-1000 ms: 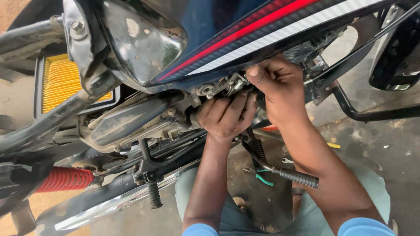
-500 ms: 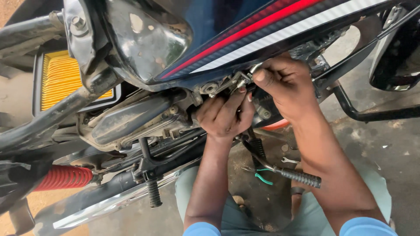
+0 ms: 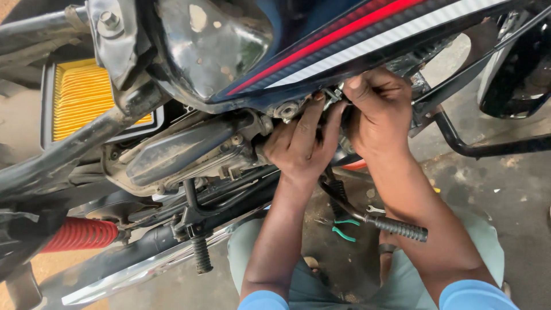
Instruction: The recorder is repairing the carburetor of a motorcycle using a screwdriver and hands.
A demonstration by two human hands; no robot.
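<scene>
Under the fuel tank (image 3: 344, 40), the left hand (image 3: 301, 146) presses its fingers together against the engine (image 3: 189, 152), while the right hand (image 3: 381, 112) seemingly pinches a small metal fitting (image 3: 333, 95).

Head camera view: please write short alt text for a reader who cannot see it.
Both hands, left hand and right hand, reach under a motorcycle's dark fuel tank into the engine parts. Green-handled pliers lie on the ground below; a yellow air filter shows at left.

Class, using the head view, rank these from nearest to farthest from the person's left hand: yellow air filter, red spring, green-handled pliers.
From the left hand:
1. Green-handled pliers, below on the ground.
2. Yellow air filter, far left, upper.
3. Red spring, far left, lower.
</scene>
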